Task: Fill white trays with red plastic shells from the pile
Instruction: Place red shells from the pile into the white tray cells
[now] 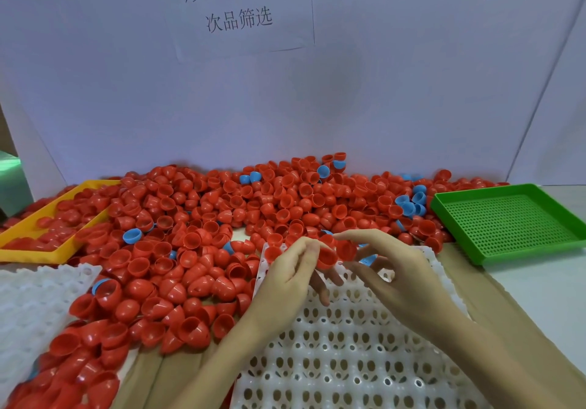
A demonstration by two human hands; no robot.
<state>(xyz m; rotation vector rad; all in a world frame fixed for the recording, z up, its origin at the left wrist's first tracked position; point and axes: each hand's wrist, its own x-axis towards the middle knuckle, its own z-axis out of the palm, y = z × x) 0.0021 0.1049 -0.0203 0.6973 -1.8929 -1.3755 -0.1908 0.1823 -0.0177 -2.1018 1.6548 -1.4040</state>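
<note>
A big pile of red plastic shells [203, 218] covers the table from left to centre and along the back. A white tray [348, 345] with empty holes lies in front of me. My left hand [291, 269] pinches a red shell [326, 258] over the tray's far edge. My right hand [390, 266] pinches another red shell [346, 249] right beside it. One red shell [272, 252] sits at the tray's far left corner. A second white tray [35, 307] lies at the left, partly under shells.
A yellow tray [19, 253] holding red shells stands at the far left. A green perforated tray [513, 221] stands at the right. A few blue shells [409, 207] lie mixed in the pile. A white backboard with printed text stands behind.
</note>
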